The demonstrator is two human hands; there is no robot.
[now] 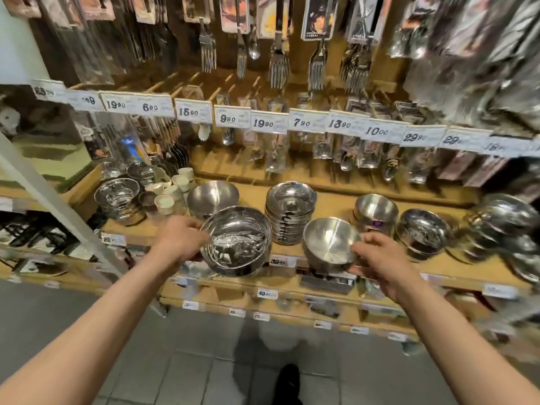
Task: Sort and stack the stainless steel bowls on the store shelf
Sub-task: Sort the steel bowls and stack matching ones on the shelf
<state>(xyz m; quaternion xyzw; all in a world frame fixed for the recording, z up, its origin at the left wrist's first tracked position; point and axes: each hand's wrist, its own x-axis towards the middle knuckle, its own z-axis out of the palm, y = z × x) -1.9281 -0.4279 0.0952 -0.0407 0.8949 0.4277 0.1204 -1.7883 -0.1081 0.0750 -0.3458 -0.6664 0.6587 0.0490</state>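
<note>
Both hands are up at the wooden shelf (330, 200), one bowl each.

Left hand (178, 239): fingers curled onto the left rim of a shiny steel bowl (238, 241), gripping it. The bowl is tilted, its opening facing the camera, at the shelf's front edge; I can't tell whether its base touches the shelf.

Right hand (377, 260): fingers (363, 244) hooked over the right rim of a matte steel bowl (331, 241), thumb below, so it's gripped. This bowl is also tipped toward the camera, low at the front edge of the shelf.

Relative to the fingers:
- Between the two hands, just behind both held bowls: a tall stack of shallow steel dishes (289, 214), upright on the shelf.
- Just beyond the left fingers: another matte bowl (212, 197), tilted, touching or nearly touching the shiny bowl's back rim.
- Further left of the left fingers: small white-rimmed cups (172, 191) and a stack of glossy bowls (119, 200).
- Beyond the right fingers: a matte bowl stack (376, 213); just right of it a shiny bowl stack (423, 233). Further right are more steel bowls, too blurred to count.

Above it all: a row of price tags (268, 122) and hanging packaged forks (279, 65). A tiled floor (181, 372) is under the arms.
</note>
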